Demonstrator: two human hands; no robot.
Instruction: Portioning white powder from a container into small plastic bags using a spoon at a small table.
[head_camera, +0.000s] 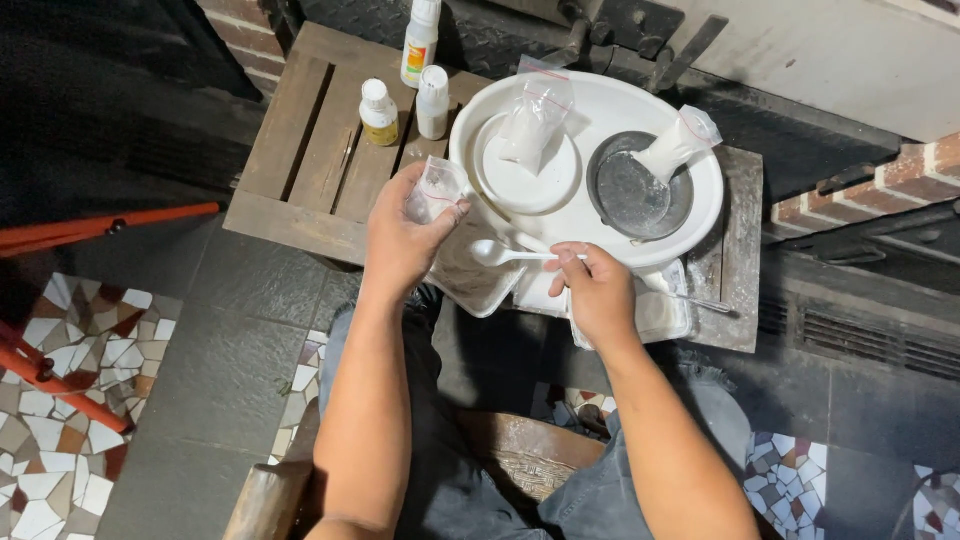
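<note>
My left hand holds a small clear zip bag with a little pale powder in it, raised over the near left rim of a big round white tray. My right hand grips a white plastic spoon by its handle, bowl pointing left just below the bag and over a small white square dish. On the tray lie a white plate with a bag of white powder and a dark metal dish with another powder bag.
A slatted wooden crate carries three small bottles. A clear plastic box sits under my right hand. Brick wall at right, orange metal bars at left, mosaic floor below.
</note>
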